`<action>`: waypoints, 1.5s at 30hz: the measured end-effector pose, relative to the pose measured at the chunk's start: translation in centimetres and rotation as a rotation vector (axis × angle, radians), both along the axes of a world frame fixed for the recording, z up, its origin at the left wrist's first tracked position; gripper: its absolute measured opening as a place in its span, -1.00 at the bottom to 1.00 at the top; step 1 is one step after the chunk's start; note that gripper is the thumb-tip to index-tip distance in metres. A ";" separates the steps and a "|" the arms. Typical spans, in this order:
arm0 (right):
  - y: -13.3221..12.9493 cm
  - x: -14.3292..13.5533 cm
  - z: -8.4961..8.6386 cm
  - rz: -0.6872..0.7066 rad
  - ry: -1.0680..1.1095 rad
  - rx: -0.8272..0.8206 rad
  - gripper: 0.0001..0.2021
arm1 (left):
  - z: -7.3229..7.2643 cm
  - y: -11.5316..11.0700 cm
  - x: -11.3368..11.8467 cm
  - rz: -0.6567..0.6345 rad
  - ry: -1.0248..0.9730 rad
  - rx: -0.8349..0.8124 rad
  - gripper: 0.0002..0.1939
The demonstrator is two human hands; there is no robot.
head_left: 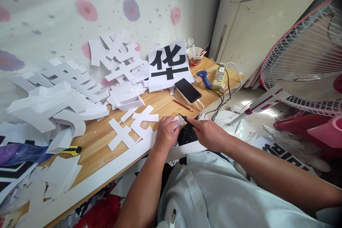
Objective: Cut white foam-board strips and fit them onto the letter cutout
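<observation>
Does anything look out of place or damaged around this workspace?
Nothing looks clearly damaged or spilled. It is untidy, though: offcuts lie heaped at the left end of the table, and a printed sheet lies off it beside crumpled plastic.

A small white piece (179, 122) is held in the left hand (167, 131), while a dark-handled tool (186, 118) is gripped in the right hand (210, 133) against it. White cut shapes (120, 133), a red pencil (182, 105), a phone (188, 91) and a blue glue gun (203, 78) are spread on the wooden surface (96, 149).
</observation>
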State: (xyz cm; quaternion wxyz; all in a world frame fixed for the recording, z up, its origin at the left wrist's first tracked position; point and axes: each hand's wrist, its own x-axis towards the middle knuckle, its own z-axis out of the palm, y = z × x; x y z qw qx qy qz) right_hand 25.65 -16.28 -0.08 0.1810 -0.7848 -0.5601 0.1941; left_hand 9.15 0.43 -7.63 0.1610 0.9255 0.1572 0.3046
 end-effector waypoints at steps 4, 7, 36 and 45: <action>0.2 -0.3 0.1 0.014 -0.015 -0.025 -0.44 | -0.1 0.0 0.0 -0.002 -0.001 0.005 -0.89; 0.1 -0.5 0.4 0.025 -0.035 -0.045 -0.46 | -0.2 0.1 -0.1 -0.008 -0.002 0.009 -0.91; -5.3 0.7 1.0 -0.064 0.130 0.120 -0.44 | -0.6 0.2 -0.4 0.063 -0.037 -0.082 -0.85; -5.7 0.3 -1.8 -0.014 0.227 0.165 -0.44 | -0.3 0.5 -0.5 0.273 -0.222 -0.275 -0.82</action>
